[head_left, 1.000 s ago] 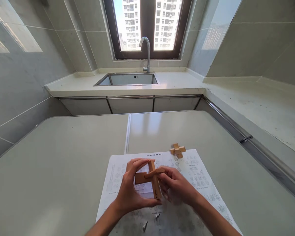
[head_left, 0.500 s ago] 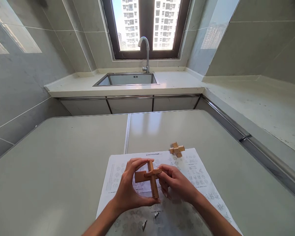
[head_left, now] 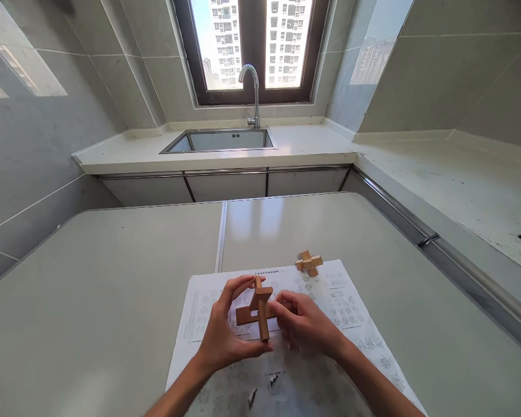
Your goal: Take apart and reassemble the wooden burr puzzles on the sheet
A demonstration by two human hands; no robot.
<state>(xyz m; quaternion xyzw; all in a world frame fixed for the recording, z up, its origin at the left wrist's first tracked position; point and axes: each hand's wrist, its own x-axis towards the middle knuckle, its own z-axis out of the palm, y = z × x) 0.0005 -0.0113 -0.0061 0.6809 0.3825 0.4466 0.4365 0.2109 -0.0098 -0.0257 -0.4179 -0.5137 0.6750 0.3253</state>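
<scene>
Both the left hand [head_left: 221,336] and right hand [head_left: 306,324] pinch a wooden cross puzzle [head_left: 257,313] above the sheet [head_left: 351,313] on the table [head_left: 113,278].

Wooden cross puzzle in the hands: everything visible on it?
The wooden cross puzzle is tan, unpainted-looking wood: square bars interlocked, one near upright, one crossing level, a third angled near the top. It is held above the printed sheet; the left hand pinches the upright bar's top and bottom, and the right hand grips its right side.
</scene>
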